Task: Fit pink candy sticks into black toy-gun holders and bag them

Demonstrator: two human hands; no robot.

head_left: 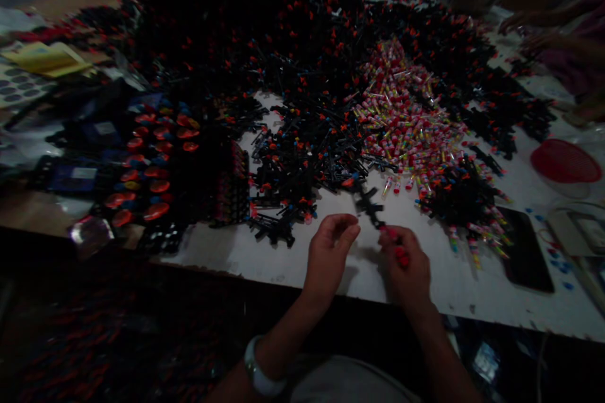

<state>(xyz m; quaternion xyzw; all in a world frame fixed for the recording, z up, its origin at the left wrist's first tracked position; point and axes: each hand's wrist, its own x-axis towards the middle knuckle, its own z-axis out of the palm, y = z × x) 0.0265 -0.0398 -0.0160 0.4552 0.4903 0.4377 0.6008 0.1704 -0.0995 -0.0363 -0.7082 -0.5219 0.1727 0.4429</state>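
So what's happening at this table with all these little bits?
A person sits at a white table heaped with small black plastic toys and a pile of colourful candy tubes. Their right hand holds one black toy piece along with a few small red bits, while the left hand is curled beside it, fingers pinched. A dark phone and a red basket lie to the right.

No lettering can be read: the wrappers of the small tubes (406, 119) and the cards (19, 85) at left are too dim and blurred
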